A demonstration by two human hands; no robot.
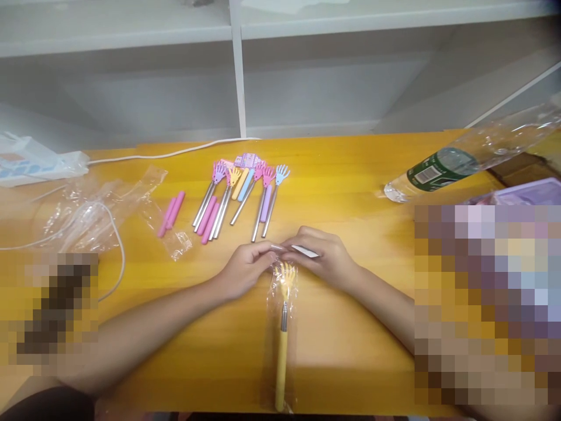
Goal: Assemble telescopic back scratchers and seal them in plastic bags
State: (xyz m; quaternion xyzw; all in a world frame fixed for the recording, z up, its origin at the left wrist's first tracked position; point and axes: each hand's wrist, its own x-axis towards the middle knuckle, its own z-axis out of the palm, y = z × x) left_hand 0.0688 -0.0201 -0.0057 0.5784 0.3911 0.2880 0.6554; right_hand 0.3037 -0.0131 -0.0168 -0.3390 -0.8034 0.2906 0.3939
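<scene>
A yellow back scratcher [281, 362] with a claw-shaped head lies in a clear plastic bag [272, 327], pointing away from me. My left hand [248, 270] is closed at the bag's top end, thumb and fingers pinched together. From the other side, my right hand [326, 257] meets it there, its fingers also closed on the bag's end. A small white piece [305, 251], perhaps paper or card, shows at the right fingers. Exactly where the fingertips grip is partly hidden. Beyond my hands lie several back scratchers [269, 204] with metal rods and coloured claw heads.
Loose pink handles [175, 210] lie left of the scratchers. Crumpled clear bags [96, 210] and a white cable [170, 153] cover the left side, near a white power strip [44, 164]. A plastic bottle [432, 169] lies at the right beside a purple container [530, 190].
</scene>
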